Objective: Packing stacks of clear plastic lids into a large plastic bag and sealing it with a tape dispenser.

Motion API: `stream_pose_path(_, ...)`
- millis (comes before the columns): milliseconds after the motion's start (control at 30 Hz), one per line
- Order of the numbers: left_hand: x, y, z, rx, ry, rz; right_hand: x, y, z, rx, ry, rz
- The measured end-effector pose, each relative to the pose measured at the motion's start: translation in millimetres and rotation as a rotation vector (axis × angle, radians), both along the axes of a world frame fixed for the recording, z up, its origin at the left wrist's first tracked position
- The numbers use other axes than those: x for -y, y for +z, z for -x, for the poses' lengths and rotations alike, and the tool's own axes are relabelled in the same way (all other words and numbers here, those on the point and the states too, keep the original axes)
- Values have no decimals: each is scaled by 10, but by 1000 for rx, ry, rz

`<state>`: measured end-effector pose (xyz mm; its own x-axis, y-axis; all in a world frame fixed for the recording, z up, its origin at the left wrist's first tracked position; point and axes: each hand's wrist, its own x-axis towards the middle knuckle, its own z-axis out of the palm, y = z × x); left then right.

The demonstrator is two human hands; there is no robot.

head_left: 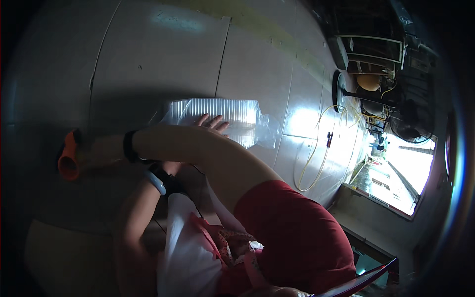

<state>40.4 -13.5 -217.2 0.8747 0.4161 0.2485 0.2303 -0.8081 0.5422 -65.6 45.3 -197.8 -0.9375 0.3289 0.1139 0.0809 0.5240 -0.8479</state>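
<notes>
In dim light a clear plastic bag holds a row of ribbed, see-through plastic pieces (227, 110), perhaps stacked containers, lying on the tiled floor. My left hand (213, 122), past a dark wristwatch, reaches under my other arm. Its spread fingers rest on the bag's near side; the palm is hidden. Across it lies my right arm in a short red sleeve, a black band at the wrist. At the far left my right hand (94, 154) is closed on an orange tool with a round open end (69, 166) and a dark part; the fingers are hard to see.
A yellow cord (316, 173) loops over the floor on the right. Beyond it a black standing fan (339, 91) and shelving (373, 49) stand beside a bright doorway (396, 173). White and red cloth (193, 242) lies near my body. An eyeglass frame crosses the lower right.
</notes>
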Motion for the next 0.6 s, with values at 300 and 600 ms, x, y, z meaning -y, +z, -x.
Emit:
stream_pose_path(300,-44,69,-60,40,34,-17,188,-366,186,-91,54,91)
stream_pose_path(600,100,63,134,48,87,1,-94,-50,220,432,116,-371)
